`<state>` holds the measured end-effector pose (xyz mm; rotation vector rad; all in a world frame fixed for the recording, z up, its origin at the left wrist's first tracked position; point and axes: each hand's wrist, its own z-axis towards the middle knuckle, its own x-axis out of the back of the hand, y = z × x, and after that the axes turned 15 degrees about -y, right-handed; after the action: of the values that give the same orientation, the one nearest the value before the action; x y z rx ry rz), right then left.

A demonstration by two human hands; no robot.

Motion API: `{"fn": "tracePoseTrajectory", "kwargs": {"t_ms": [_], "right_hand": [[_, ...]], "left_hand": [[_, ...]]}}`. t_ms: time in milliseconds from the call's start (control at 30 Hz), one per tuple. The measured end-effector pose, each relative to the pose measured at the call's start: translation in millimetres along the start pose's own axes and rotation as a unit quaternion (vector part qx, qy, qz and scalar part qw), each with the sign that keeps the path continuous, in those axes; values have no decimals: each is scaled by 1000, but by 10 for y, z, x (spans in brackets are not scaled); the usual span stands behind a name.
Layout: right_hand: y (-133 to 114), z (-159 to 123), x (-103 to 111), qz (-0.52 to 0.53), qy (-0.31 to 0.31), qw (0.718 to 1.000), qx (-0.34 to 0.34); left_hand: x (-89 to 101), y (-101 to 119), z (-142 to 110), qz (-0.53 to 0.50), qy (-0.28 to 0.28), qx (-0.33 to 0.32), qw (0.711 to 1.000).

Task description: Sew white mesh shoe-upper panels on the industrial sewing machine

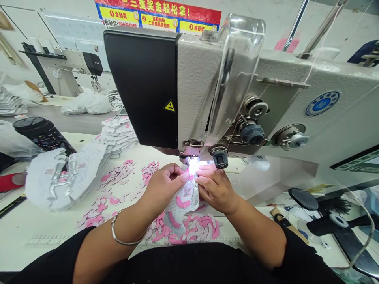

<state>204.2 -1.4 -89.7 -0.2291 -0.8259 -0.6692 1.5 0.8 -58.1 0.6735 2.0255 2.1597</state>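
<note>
Fingers (180, 173) of the left hand (164, 185) and right hand (214, 189) close on a white mesh shoe upper (179, 207) with pink overlays, pinching it just below the presser foot (186, 156) of a sewing machine (201, 90). It hangs over pink cut pieces (189, 232) near the tabletop (38, 232) front edge. Light, soft and floppy, it seems best held by its edges beside the foot. Lamp glare and fingertips hide the spot beneath the foot.
</note>
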Motion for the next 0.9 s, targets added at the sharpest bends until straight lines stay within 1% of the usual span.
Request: {"fn": "tracePoseTrajectory", "kwargs": {"t_ms": [133, 367, 500, 600, 733, 900], "right_hand": [[9, -7, -9, 11, -4, 1000, -6], [23, -37, -45, 3, -10, 1000, -13], [6, -17, -25, -7, -12, 1000, -19], [-14, 13, 7, -7, -6, 1000, -12], [-40, 40, 35, -11, -6, 1000, -18], [-59, 39, 35, -9, -5, 1000, -18]], "left_hand": [[-3, 16, -2, 7, 8, -9, 1000], [2, -1, 15, 17, -1, -9, 1000], [3, 5, 31, -34, -11, -21, 999], [8, 41, 43, -51, -17, -2, 999], [0, 102, 45, -55, -12, 14, 998], [-50, 154, 42, -105, -5, 21, 994]]}}
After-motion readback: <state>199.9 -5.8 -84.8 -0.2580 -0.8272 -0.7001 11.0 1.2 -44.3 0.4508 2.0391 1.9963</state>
